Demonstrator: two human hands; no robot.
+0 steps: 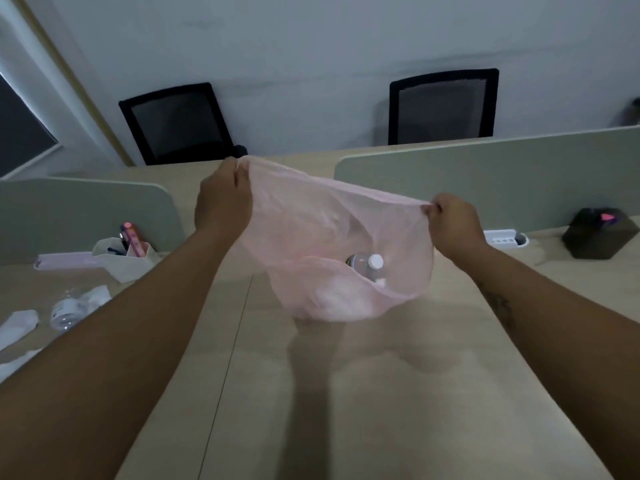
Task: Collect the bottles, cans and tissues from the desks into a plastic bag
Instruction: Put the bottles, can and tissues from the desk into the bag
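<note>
Above the pale wooden desk, a thin pink plastic bag hangs stretched open between two hands. The left hand pinches the rim at the far-left side, fingers curled round the gathered film; the right hand pinches the opposite rim, lower and nearer, so the mouth slopes down toward the right. Inside the bag, below and between the hands, a clear bottle with a white cap lies near the right hand's side, and something white shows through the film at the bottom. On the desk to the left, well apart from the left hand, a crushed clear bottle lies beside crumpled tissues, near a pen holder.
</note>
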